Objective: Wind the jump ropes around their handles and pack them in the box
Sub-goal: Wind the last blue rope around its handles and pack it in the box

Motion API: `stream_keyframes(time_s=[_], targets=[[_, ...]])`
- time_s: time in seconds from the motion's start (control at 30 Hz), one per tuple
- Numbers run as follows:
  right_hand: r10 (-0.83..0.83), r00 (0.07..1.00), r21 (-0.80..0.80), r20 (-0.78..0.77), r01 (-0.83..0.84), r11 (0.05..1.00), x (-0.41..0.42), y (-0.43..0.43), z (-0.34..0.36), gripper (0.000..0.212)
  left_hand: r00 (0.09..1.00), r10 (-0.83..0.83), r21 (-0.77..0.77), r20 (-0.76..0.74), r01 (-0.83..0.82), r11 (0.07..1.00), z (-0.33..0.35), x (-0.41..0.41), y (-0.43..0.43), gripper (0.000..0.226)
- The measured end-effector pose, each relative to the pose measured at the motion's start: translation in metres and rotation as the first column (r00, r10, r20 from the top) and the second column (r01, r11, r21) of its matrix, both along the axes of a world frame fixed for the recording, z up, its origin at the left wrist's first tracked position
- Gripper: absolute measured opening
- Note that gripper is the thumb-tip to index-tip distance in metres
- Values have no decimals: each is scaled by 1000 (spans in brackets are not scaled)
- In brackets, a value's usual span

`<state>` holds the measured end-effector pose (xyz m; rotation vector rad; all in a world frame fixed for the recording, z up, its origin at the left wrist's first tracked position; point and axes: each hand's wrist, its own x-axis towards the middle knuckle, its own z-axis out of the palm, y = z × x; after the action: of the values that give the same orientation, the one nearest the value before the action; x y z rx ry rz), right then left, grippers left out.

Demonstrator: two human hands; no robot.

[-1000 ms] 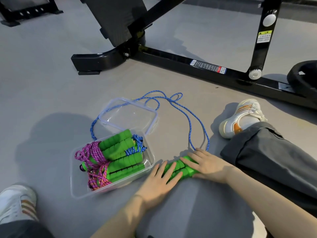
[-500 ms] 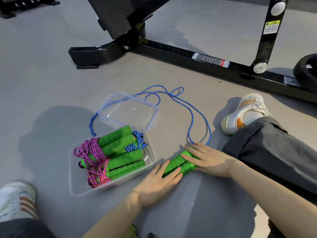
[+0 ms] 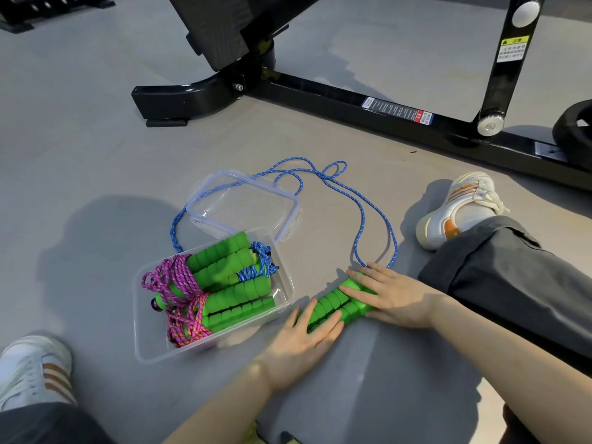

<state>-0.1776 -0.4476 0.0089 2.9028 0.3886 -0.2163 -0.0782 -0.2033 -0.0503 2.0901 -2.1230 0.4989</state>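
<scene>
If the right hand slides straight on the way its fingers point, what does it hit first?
The right hand would likely meet the clear box, its side wall just beyond the green handles.

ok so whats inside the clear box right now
Green foam handles lie stacked in the clear box, one bundle wound in pink rope, another in blue rope. Whatever lies beneath them is covered.

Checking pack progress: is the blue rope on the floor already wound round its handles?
No, the blue rope lies in loose loops on the floor, running from the green handles under the left hand and right hand.
</scene>
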Motion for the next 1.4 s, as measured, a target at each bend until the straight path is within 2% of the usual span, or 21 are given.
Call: stream_keyframes(time_s=[0.07, 0.2, 0.3, 0.43, 0.6, 0.8, 0.87, 0.97, 1.03, 1.1, 1.23, 1.3, 1.4], targets=[[48, 999, -13, 19, -48, 999, 3, -2, 0, 60, 1000, 7, 8, -22, -7, 1000, -1, -2, 0, 50], [61, 998, 13, -33, -60, 998, 17, -2, -2, 85, 993, 22, 36, -119, -18, 999, 1, 1, 1, 56], [-9, 991, 57, -136, 17, 998, 24, 5, 3, 77, 993, 0, 47, -115, 5, 999, 2, 5, 1, 54], [-63, 964, 5, -258, 66, 998, 26, 11, 11, 72, 997, -10, 85, -81, 17, 996, 3, 6, 2, 55], [-85, 955, -12, -284, 85, 996, 25, 15, 15, 68, 999, 7, 156, -35, -1, 988, 9, 2, -1, 51], [-130, 954, -26, -271, 128, 991, 17, 18, 22, 69, 991, -19, 197, 129, -7, 980, 27, -12, -5, 51], [-107, 968, -16, -227, 106, 994, 13, 13, 29, 72, 984, -25, 209, 174, -12, 978, 41, -16, -8, 53], [-40, 999, 18, 14, 39, 999, 10, 0, 47, 72, 954, -83, 205, 288, 23, 978, 71, -14, -12, 49], [-27, 991, 15, 130, 25, 1000, 17, -4, 71, 74, 945, -45, 211, 324, -25, 977, 97, -2, -15, 75], [-31, 978, -3, 208, 32, 999, 29, -4, 101, 76, 930, -12, 194, 366, -63, 979, 129, 14, -16, 87], [-15, 945, 0, 326, 16, 1000, 52, 6, 163, 72, 829, -74, 109, 554, 16, 994, 192, 50, -5, 66], [2, 930, -9, 368, 2, 1000, 62, 18, 191, 72, 795, -83, 50, 600, 67, 997, 225, 68, 8, 53], [42, 908, -23, 417, -35, 999, 76, 39, 226, 71, 756, -87, 9, 649, 107, 994, 266, 85, 33, 47]])
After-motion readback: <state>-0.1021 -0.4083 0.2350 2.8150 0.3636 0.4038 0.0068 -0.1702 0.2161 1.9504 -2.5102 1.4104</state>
